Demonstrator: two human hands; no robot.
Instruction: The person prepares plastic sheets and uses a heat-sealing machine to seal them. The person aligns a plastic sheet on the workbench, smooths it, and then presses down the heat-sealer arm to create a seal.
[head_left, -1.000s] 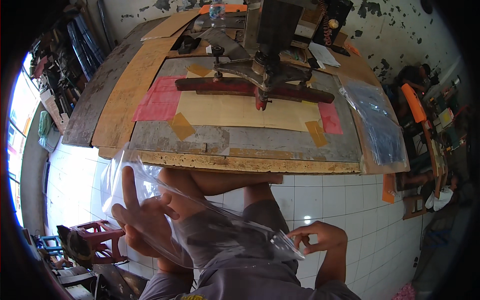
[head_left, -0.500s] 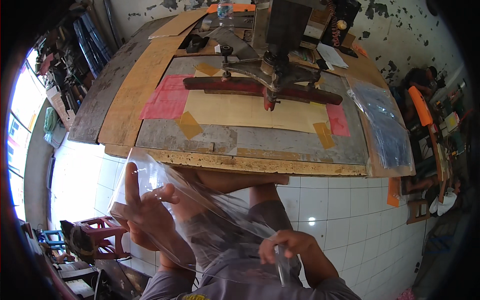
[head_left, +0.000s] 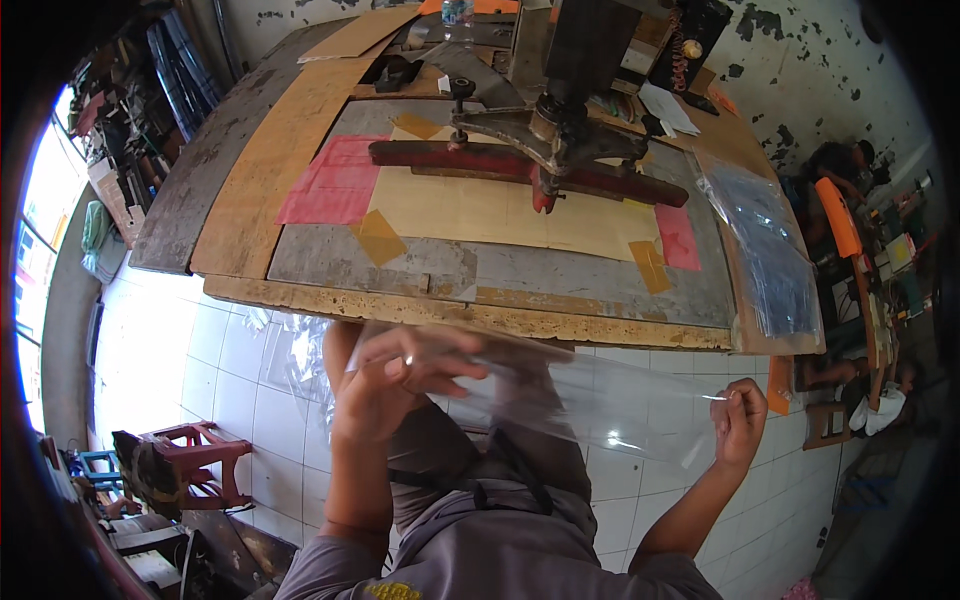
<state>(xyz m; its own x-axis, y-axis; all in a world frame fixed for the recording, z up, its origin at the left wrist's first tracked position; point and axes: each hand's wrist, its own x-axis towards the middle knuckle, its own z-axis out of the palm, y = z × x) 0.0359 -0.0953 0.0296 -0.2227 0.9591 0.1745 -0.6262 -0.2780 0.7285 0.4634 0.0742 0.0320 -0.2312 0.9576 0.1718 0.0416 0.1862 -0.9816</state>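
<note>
A clear plastic sheet [head_left: 610, 395] stretches in front of me, below the table's near edge. My right hand [head_left: 740, 420] pinches its right end between thumb and fingers. At the sheet's left end is my left hand [head_left: 400, 385], its fingers stretched out and apart against the film; whether it lies inside or behind the plastic I cannot tell. On the table, a red clamp bar [head_left: 470, 165] hangs from a dark metal press [head_left: 560, 130] over a cream board [head_left: 480, 220]. Pink sheets [head_left: 335, 180] and brown tape pieces [head_left: 378, 238] lie around that board.
The wooden table edge [head_left: 450, 312] runs just beyond my hands. A stack of clear plastic sheets [head_left: 765, 250] lies at the table's right side. More crumpled clear plastic [head_left: 300, 350] hangs low on the left, near a red stool [head_left: 200, 460]. Another person [head_left: 840, 165] sits far right.
My right hand has swung up and out to the right, drawing the plastic sheet across. My left hand has moved right, its fingers now pointing rightward.
</note>
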